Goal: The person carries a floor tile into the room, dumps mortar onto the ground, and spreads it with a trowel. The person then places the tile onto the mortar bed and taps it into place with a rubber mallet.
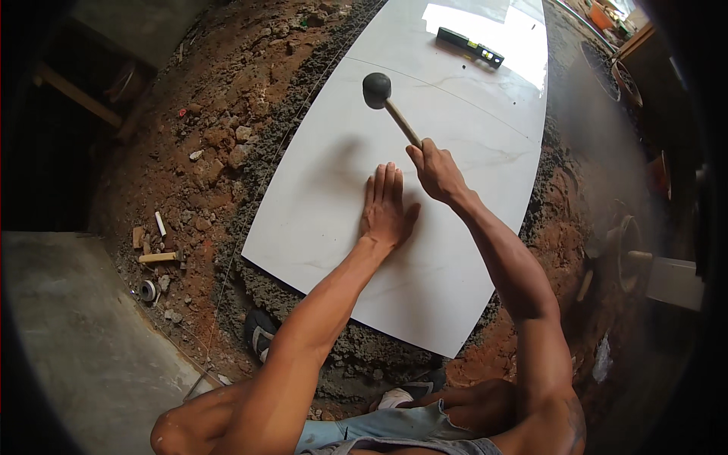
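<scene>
My right hand (438, 171) is closed round the wooden handle of a rubber mallet (377, 90). The mallet's black head is raised over a large white marbled tile (318, 220), and its shadow falls on the tile to the left. My left hand (388, 208) lies flat on the same tile, fingers stretched out and pointing away from me. Beyond a thin joint line is a second white tile (462, 80), glossy with reflected light. A black spirit level (470, 48) rests on that far tile.
Wet grey mortar (254, 174) borders the tiles, with reddish rubble (216, 136) to the left. A string line (220, 296) runs along the left side. A roll of tape (148, 290) and wood offcuts (158, 258) lie by a concrete slab (68, 326). Containers (628, 83) stand at right.
</scene>
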The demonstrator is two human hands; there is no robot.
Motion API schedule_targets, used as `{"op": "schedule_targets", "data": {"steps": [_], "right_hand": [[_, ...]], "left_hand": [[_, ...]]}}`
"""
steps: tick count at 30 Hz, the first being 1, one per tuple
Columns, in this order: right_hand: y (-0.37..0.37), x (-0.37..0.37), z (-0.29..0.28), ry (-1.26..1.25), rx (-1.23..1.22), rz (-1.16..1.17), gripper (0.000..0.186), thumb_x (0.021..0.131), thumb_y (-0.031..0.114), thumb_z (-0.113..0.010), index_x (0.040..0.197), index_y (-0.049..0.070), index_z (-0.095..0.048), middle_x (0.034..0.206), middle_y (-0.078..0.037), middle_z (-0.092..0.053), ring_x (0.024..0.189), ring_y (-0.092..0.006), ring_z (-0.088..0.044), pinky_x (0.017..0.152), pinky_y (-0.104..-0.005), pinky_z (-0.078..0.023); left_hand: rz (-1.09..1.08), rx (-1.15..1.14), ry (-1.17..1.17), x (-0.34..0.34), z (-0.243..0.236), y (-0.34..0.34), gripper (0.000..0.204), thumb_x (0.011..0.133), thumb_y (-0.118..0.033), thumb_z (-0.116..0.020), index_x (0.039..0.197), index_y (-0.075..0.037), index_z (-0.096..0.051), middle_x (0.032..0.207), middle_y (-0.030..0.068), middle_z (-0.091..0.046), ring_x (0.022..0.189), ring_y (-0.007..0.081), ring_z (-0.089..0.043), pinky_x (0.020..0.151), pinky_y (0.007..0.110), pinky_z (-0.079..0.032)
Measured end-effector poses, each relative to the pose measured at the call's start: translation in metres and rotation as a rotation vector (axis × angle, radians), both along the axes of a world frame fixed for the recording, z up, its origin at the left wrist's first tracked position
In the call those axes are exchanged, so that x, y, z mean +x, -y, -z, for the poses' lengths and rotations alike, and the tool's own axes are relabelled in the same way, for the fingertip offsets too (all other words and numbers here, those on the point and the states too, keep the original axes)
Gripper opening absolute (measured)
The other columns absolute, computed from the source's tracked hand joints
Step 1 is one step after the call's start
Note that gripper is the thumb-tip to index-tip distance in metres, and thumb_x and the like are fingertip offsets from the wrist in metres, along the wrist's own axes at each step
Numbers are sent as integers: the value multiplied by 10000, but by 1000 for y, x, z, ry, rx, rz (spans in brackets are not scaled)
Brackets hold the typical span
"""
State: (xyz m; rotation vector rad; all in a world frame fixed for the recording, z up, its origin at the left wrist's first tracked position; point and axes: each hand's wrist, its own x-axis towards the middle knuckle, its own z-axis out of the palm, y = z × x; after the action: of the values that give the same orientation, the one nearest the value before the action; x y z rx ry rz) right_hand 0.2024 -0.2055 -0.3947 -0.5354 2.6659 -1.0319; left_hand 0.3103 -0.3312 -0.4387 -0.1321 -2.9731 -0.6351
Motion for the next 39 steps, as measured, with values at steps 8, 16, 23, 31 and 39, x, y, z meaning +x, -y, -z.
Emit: {"op": "schedule_targets", "data": {"steps": [8, 16, 23, 31, 39], "right_hand": [[19, -8, -5, 37, -42, 52, 360, 1031, 310, -443, 904, -26, -466, 697, -287, -578, 647, -492, -537, 596, -540, -400], [5, 9, -10, 7, -84, 80, 418, 1013, 351, -449, 954, -58, -514, 759, -328, -609, 761, -508, -594, 677, -572, -434], [-65, 43, -29, 43, -115, 133, 387, 1025, 354, -438, 911, -16, -449, 635, -263, -568, 584, -467, -542, 568, -536, -421], [-146, 99, -33, 148, -52, 334, 361, 1028, 342, -439, 914, -1, -446, 594, -239, -552, 545, -446, -546, 526, -522, -403], [-166, 116, -14, 152, -85, 448, 373, 1025, 346, -450, 911, -9, -450, 593, -249, -554, 529, -439, -557, 510, -516, -411]], "left_hand": [[3, -18, 43, 0, -5, 9, 806, 888, -369, -612, 1456, 74, -248, 1550, 237, -211, 1474, 363, -122, 1201, 485, -119], [22, -98, 35, -4, 5, 5, 804, 919, -413, -558, 1476, 65, -228, 1564, 220, -202, 1482, 350, -107, 1206, 475, -102], [32, -257, 49, -3, 9, 5, 772, 958, -434, -474, 1492, 52, -200, 1586, 208, -154, 1486, 341, -90, 1210, 484, -95], [71, -248, 92, -3, 2, -1, 747, 999, -426, -378, 1518, 37, -107, 1608, 187, -85, 1498, 321, -21, 1213, 471, -39], [64, -297, 137, -2, 0, 5, 746, 1003, -434, -357, 1521, 34, -94, 1610, 186, -64, 1497, 331, -2, 1212, 475, -29]]}}
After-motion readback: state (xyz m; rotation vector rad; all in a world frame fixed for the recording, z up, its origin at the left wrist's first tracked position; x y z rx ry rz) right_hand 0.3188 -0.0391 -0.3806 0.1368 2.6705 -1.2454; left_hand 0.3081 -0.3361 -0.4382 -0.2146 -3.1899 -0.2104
